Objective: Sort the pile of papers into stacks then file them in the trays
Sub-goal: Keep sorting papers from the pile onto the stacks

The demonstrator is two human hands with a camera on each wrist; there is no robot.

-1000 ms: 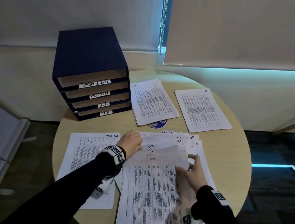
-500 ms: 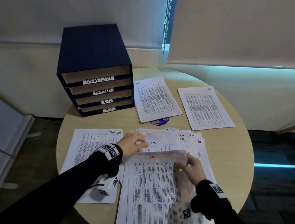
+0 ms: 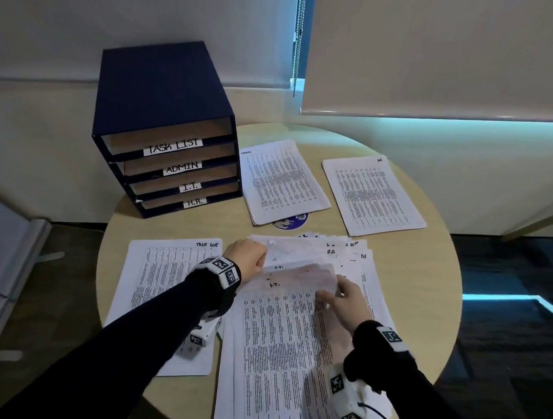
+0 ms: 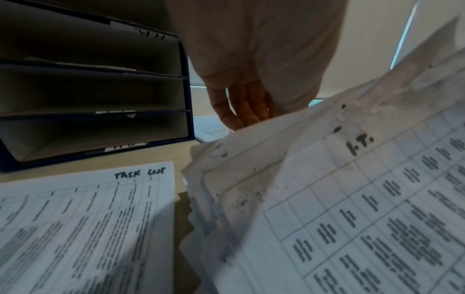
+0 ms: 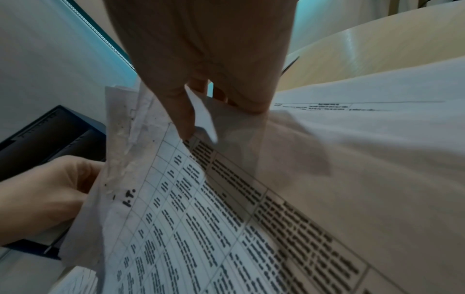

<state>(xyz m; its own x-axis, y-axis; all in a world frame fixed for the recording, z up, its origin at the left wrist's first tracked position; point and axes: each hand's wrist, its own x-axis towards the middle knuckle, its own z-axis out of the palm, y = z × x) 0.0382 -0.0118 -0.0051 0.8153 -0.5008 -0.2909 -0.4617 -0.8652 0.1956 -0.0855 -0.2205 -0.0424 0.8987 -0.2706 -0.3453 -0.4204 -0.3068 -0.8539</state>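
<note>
the pile (image 3: 291, 335) lies at the near edge of the round tabletop (image 3: 430, 295), fanned and uneven. its top sheet (image 3: 272, 357), marked "i.t.", is being peeled up at its far end. the far left corner is held by the left hand (image 3: 245, 257), whose fingers are curled round the paper's edge in the right wrist view. the far right part is pinched by the right hand (image 3: 344, 299), with a fingertip (image 5: 186, 127) pressed on the printed face and the others behind the sheet.

the likeliest slip, judging from the thin, limp paper, is that a second sheet is lifted along with the first, since the sheets below cling and overlap closely. the raised corner already looks creased and speckled, so a hard pull could tear it. the fanned pile could also be dragged toward the near edge and spilled.

three sorted stacks lie flat: one marked "task list" (image 3: 161, 299) by the left edge, two more (image 3: 281, 182) (image 3: 371, 199) toward the far edge; their headings are too small to be read. all are white sheets printed with dense tables. a round blue disc (image 3: 292, 224) peeks from under one far stack. the trays (image 3: 170, 162) stand at the far left: a dark blue box with four cardboard-lined slots labelled task list, admin, i.t. and h.r.
</note>
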